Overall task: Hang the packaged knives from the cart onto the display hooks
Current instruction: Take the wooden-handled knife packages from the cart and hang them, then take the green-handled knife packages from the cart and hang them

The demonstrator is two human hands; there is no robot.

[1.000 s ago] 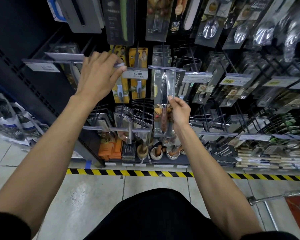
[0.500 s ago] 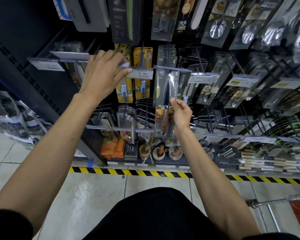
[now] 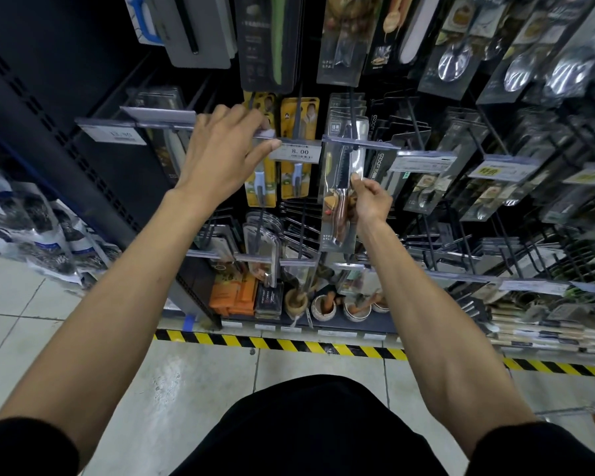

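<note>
Clear plastic packaged knife (image 3: 339, 190) is hanging upright at the front of a display hook (image 3: 352, 111), its top edge sitting right behind the hook's price-tag holder (image 3: 359, 144). Right hand (image 3: 370, 201) is pinching the pack's right edge about halfway down, thumb and fingers (image 3: 358, 176) pressed together on it. Serrated blade is pointing up, wooden handle down. Left hand (image 3: 220, 156) is reaching to the neighbouring hook on the left, fingers curled over a clear label strip (image 3: 267, 134), thumb lying just beside the 8.00 price label (image 3: 298, 152); cannot tell if that grip is actually clamping the strip. Yellow packs (image 3: 299, 146) are hanging behind that label. Striped hazard tape (image 3: 289, 345) is running along the floor below the rack
</note>
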